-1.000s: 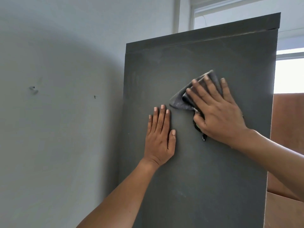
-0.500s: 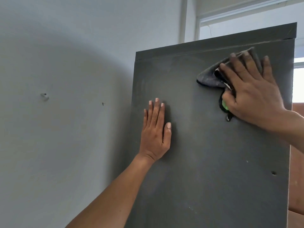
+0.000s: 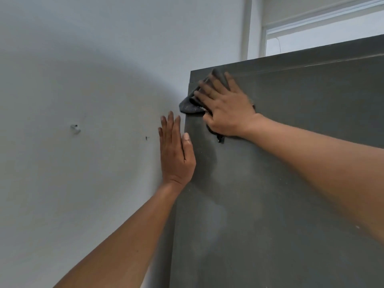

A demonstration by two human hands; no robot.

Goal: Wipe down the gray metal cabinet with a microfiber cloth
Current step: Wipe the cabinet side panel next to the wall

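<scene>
The gray metal cabinet fills the right half of the head view, its side panel facing me with dusty smears. My right hand presses a dark gray microfiber cloth flat against the panel's top left corner, just under the top lip; the cloth sticks out past the cabinet's left edge. My left hand lies flat with fingers together on the cabinet's left edge, below the cloth, holding nothing.
A white wall stands directly left of the cabinet, with a small plug and a dark mark on it. A window frame shows above the cabinet at the top right.
My right hand swept the cloth from the panel's upper right across to its top left corner. My left hand slid left to the cabinet's edge. The view shifted left.
</scene>
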